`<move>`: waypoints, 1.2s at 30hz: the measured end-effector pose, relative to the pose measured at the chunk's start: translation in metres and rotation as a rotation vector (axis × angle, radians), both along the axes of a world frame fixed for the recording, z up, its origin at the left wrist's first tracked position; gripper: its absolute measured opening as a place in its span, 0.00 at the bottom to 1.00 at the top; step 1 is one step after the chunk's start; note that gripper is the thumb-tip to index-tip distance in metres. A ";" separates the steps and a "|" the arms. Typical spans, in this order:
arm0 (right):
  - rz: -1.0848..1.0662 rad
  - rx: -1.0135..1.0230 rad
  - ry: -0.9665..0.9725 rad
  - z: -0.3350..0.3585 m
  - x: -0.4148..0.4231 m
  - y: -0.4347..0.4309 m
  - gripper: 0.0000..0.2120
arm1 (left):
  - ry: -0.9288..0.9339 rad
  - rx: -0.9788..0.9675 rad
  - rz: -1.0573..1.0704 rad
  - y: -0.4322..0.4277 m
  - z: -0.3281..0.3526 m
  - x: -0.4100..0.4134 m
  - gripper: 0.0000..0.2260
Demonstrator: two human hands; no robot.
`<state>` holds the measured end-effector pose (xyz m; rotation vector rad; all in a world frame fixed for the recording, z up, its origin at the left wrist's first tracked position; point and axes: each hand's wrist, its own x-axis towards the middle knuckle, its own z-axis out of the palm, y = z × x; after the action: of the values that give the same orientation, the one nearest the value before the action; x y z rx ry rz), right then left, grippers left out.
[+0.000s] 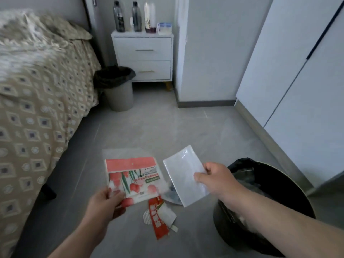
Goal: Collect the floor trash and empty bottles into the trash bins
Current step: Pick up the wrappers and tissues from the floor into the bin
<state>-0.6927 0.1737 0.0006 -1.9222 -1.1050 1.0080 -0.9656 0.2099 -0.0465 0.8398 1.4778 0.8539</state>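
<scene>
Hands and floor trash, head view. Left hand (106,203) grasps the lower left corner of a red-and-white printed bag (134,175), thumb on top; the bag spreads forward and to the right of the hand. Right hand (214,178) pinches the right edge of a plain white pouch (183,175), thumb over its face; the pouch is tilted and extends to the left of the hand. The two packages sit side by side between the hands; whether they touch cannot be told. Nearer than both hands and between them, on the grey floor, lies a red wrapper (158,220) with a small white packet (165,215) across it. Black bin (286,183), dark-lined and holding crumpled clear plastic, stands beneath the right forearm, just right of the right hand. Well ahead of the left hand, a grey bin (119,90) with a black liner stands beside a white nightstand (143,56) carrying three bottles (136,17). Patterned bed (37,90) runs along the left of the left hand.
</scene>
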 end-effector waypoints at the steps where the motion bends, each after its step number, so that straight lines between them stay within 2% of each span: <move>1: -0.013 0.012 0.011 0.005 0.008 -0.009 0.06 | 0.001 0.012 -0.021 -0.005 0.008 0.011 0.03; 7: -0.157 0.087 0.053 0.022 0.084 -0.059 0.03 | -0.017 0.065 -0.201 -0.028 0.034 0.101 0.04; 13: -0.595 0.265 0.075 0.016 0.196 -0.095 0.01 | 0.036 0.099 -0.425 -0.039 0.031 0.215 0.02; 17: -0.761 0.323 0.115 0.001 0.231 -0.115 0.04 | 0.242 0.116 -0.640 -0.047 0.010 0.274 0.03; 20: -0.764 0.311 0.128 -0.011 0.238 -0.121 0.05 | 0.585 0.288 -0.804 -0.053 -0.005 0.302 0.06; 22: -0.755 0.298 0.114 -0.016 0.240 -0.123 0.03 | 0.716 0.408 -0.900 -0.057 -0.006 0.311 0.11; 25: -0.748 0.293 0.070 -0.019 0.241 -0.124 0.02 | 0.911 0.661 -0.946 -0.057 -0.010 0.302 0.27; 27: -0.696 0.251 -0.103 -0.022 0.234 -0.123 0.01 | 0.989 0.736 -0.934 -0.055 -0.013 0.287 0.35; 30: -0.441 0.184 -0.435 -0.035 0.210 -0.116 0.03 | 0.978 0.610 -1.102 -0.054 -0.023 0.265 0.50; 32: -0.130 0.096 -0.532 -0.052 0.190 -0.110 0.03 | 0.997 0.582 -1.184 -0.055 -0.029 0.257 0.53; 34: 0.258 -0.051 -0.585 -0.073 0.176 -0.104 0.12 | 0.990 0.586 -1.194 -0.052 -0.031 0.254 0.52; 36: 0.499 -0.173 -0.575 -0.089 0.168 -0.097 0.18 | 0.975 0.589 -1.193 -0.052 -0.032 0.252 0.53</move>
<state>-0.5249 0.0762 -0.0886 -2.1989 -1.9502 0.8305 -0.7132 0.1583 -0.0786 2.4643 1.0913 -0.1399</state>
